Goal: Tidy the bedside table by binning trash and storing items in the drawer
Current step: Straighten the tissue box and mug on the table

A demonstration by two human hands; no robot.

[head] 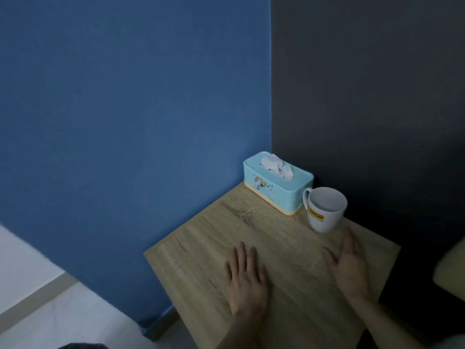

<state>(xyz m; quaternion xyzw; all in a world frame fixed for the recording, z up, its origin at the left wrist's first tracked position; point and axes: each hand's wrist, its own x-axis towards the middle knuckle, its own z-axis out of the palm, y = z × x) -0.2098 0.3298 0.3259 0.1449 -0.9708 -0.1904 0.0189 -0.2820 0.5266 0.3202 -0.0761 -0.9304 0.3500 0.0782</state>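
Room as I see it through the head camera. Blue wall [130, 117]: matte, fills the view from 9 to 12 o'clock. Dark grey wall [364, 84]: from 12 to 3 o'clock, meeting the blue one in a vertical corner. Counter [214, 248]: light wood-grain top, pushed into that corner, 5 o'clock. Floor [37, 298]: pale, with a darker band crossing it, 8 o'clock. Pale cushioned edge [450, 270]: 4 o'clock, blurred, I cannot identify it. Light: dim, even.

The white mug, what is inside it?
Inside the white mug only pale inner wall shows, apparently empty; its bottom is hidden by the near rim, so a little liquid cannot be excluded.
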